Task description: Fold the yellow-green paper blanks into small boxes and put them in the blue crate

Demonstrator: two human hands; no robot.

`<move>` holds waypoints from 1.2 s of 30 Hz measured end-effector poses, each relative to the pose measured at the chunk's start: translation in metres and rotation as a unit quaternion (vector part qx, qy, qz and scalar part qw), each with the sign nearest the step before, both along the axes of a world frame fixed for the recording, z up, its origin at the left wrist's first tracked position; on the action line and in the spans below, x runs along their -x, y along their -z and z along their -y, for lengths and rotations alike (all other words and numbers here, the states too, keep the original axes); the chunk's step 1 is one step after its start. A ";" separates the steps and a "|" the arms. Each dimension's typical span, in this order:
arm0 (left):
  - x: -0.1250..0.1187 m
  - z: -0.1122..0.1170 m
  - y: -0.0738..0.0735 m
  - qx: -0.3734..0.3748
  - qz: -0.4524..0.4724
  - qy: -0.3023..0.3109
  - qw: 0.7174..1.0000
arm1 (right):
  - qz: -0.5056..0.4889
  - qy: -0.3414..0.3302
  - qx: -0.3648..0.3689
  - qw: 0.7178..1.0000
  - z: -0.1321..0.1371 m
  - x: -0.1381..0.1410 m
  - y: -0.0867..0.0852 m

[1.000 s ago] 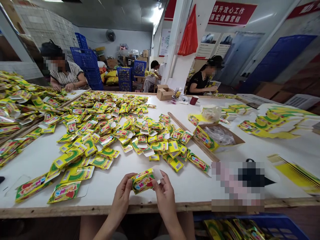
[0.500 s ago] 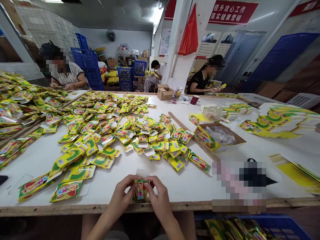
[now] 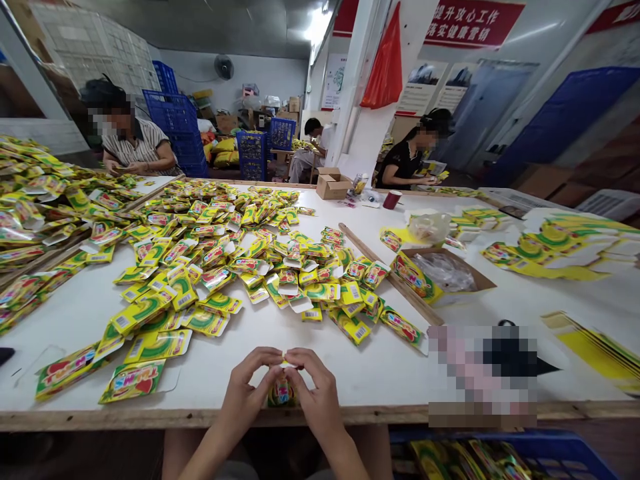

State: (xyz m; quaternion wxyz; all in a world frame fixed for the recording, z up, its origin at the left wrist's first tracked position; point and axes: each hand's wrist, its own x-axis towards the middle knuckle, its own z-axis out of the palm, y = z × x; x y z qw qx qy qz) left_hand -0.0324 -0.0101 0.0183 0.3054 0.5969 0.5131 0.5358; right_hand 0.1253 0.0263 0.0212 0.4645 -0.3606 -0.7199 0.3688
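Both hands meet over a small yellow and green printed box [image 3: 283,393] at the table's front edge. My left hand [image 3: 250,387] grips its left side, thumb on the printed face and fingertips at the top end. My right hand [image 3: 315,383] mirrors this from the right, its thumb beside the other. The fingertips come together at the box's top flap, which they mostly cover. Beyond the hands spreads a wide heap of similar boxes [image 3: 215,277], many with white end flaps sticking out.
A wooden strip [image 3: 390,273] crosses the table. Right of it are an open carton of clear plastic bags [image 3: 445,270] and stacked flat boxes [image 3: 540,243]. A blue crate [image 3: 560,453] holding boxes sits below the edge. Co-workers sit across the table; one wears a striped top [image 3: 143,150].
The white flap that stood up at the top of the box is now folded down under my fingertips. My hands have stayed in nearly the same place.
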 end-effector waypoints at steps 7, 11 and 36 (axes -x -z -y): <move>-0.007 -0.004 -0.011 0.044 0.015 -0.044 0.998 | 0.008 0.047 0.031 0.998 -0.004 0.007 -0.006; -0.008 -0.007 -0.011 0.056 0.035 -0.042 0.997 | 0.010 0.050 0.052 0.997 -0.006 0.009 -0.008; -0.036 -0.084 -0.016 -0.081 -0.224 -0.039 0.970 | 0.259 0.339 -0.009 0.904 0.035 -0.222 -0.058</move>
